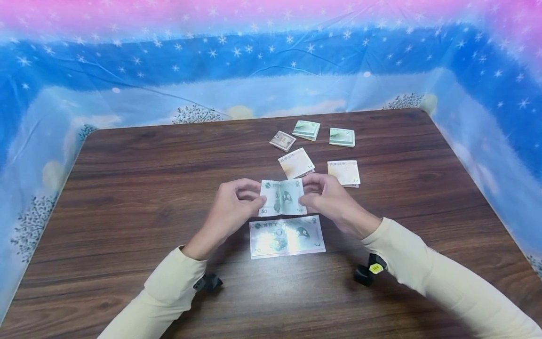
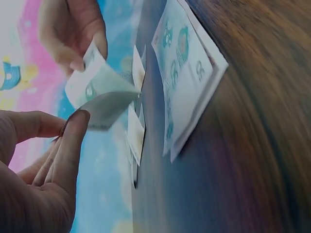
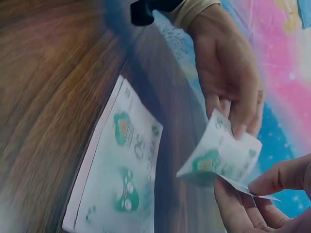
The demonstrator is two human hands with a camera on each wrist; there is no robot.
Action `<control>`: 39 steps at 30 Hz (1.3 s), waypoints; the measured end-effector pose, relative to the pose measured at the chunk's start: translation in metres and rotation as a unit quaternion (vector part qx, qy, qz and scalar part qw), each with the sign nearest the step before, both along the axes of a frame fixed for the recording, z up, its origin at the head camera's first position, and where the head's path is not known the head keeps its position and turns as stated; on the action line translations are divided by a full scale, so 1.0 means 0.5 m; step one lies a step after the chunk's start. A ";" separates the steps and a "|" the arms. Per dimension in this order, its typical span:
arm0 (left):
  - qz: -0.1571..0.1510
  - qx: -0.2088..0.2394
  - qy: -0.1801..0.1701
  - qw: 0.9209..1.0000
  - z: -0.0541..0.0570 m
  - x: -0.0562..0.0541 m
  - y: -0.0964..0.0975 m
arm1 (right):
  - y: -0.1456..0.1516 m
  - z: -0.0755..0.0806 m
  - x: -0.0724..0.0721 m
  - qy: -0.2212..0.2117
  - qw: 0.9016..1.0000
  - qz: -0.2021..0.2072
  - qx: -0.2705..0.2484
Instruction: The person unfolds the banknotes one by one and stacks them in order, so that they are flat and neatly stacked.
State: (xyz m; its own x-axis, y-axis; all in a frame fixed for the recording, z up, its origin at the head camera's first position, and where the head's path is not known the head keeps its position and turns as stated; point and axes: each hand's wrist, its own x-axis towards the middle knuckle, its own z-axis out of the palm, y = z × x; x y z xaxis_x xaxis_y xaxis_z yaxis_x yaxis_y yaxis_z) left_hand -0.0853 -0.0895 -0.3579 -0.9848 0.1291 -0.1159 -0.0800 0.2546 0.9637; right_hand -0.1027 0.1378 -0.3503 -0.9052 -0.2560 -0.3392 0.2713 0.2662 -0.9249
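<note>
Both hands hold a green-and-white paper banknote (image 1: 289, 195) printed with a 50 and a cartoon face. It has a crease down its middle and bends there in the wrist views. My left hand (image 1: 228, 207) pinches its left end between thumb and fingers. The opposite end is pinched by my right hand (image 1: 332, 200). Right below, nearer the body, a small stack of opened banknotes (image 1: 268, 240) lies flat on the table, a similar green 50 on top. The right wrist view shows a pinkish edge (image 3: 95, 160) of another note under it.
Beyond the hands lie two folded cream notes (image 1: 296, 162), two folded green notes (image 1: 342, 137) and a folded brown note (image 1: 282, 141). The wooden table (image 1: 148, 188) is bordered by a blue-and-pink snowflake curtain (image 1: 254, 56). Each wrist wears a black device (image 1: 207, 282).
</note>
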 end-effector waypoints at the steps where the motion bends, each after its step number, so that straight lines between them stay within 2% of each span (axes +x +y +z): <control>1: 0.003 0.001 -0.004 1.000 -0.001 0.002 -0.004 | 0.004 0.000 0.001 0.002 1.000 -0.003 0.006; 10: 0.004 0.019 -0.058 0.998 -0.013 0.017 -0.039 | 0.038 -0.007 0.005 0.000 0.999 -0.010 0.037; 18: -0.022 0.055 -0.127 0.990 -0.023 0.022 -0.063 | 0.064 -0.016 0.008 -0.001 0.998 0.013 0.062; 24: -0.042 0.080 -0.157 0.983 -0.031 0.026 -0.069 | 0.069 -0.018 0.012 -0.001 0.997 0.025 0.079; 29: -0.051 0.083 -0.167 0.981 -0.036 0.028 -0.072 | 0.071 -0.024 0.014 -0.015 0.997 0.028 0.066; 32: -0.052 0.081 -0.167 0.981 -0.039 0.030 -0.071 | 0.074 -0.028 0.015 -0.011 0.997 0.029 0.076; 36: -0.067 0.061 -0.152 0.984 -0.044 0.035 -0.069 | 0.078 -0.036 0.018 0.019 0.993 0.047 0.106; 39: -0.091 0.026 -0.135 0.986 -0.045 0.038 -0.068 | 0.081 -0.043 0.021 0.046 0.989 0.071 0.120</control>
State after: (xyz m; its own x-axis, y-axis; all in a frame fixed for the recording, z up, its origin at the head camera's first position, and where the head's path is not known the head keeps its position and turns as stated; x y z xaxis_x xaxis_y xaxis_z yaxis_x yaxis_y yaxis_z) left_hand -0.0666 -0.1232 -0.3804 -0.8791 0.3134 -0.3590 -0.2926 0.2396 0.9257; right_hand -0.0924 0.1784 -0.3719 -0.8954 -0.3053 -0.3242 0.1335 0.5106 -0.8494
